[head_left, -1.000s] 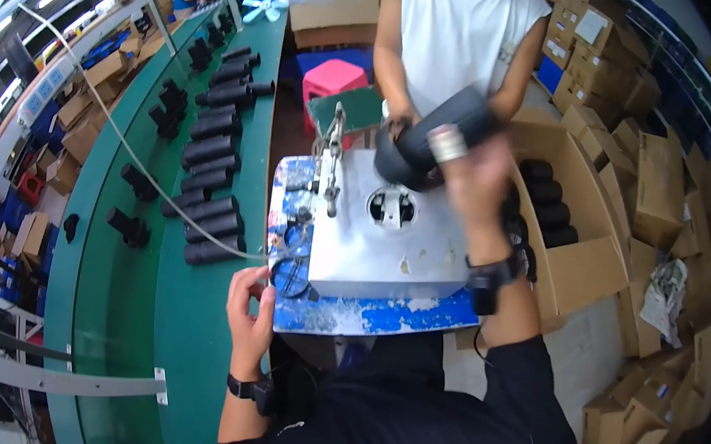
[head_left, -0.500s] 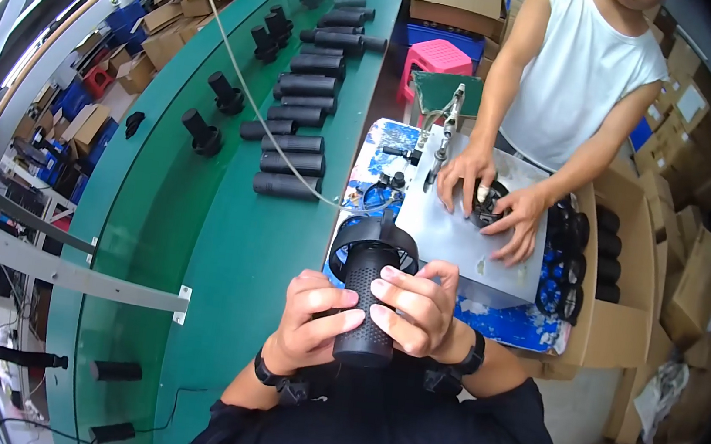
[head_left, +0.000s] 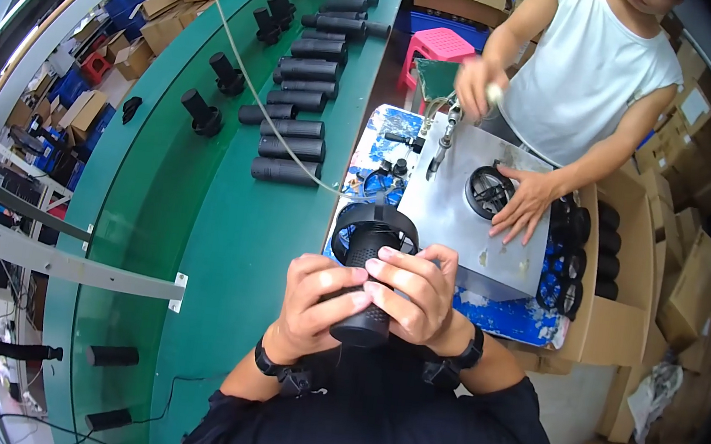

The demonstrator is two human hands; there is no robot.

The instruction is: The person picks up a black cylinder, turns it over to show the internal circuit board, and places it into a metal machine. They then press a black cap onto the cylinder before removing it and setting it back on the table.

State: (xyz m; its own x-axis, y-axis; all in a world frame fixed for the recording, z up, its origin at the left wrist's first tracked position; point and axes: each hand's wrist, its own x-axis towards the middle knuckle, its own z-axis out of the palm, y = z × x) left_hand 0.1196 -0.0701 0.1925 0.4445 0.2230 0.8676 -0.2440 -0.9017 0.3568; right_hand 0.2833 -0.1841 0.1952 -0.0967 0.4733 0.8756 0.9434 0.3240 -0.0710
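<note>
A black perforated cylinder (head_left: 359, 331) with a wide black ring (head_left: 406, 228) round its far end is held before my chest. My left hand (head_left: 311, 303) grips its left side, fingertips pressed on the mesh. On the right side, my right hand (head_left: 414, 295) is closed round it, its fingertips almost meeting the left ones. The cylinder tilts, near end down. The thumbs are mostly hidden.
Black cylinders (head_left: 292, 146) lie in a row on the green bench (head_left: 231, 234). At right, a co-worker's hand (head_left: 529, 203) rests by a spoked black ring (head_left: 483, 193) on a metal box (head_left: 434, 222). A thin hose (head_left: 251, 100) hangs across the bench.
My fingertips have come closer together on the cylinder, which stays in both hands. The co-worker's other hand has lifted off the spoked ring and moved away, blurred.
</note>
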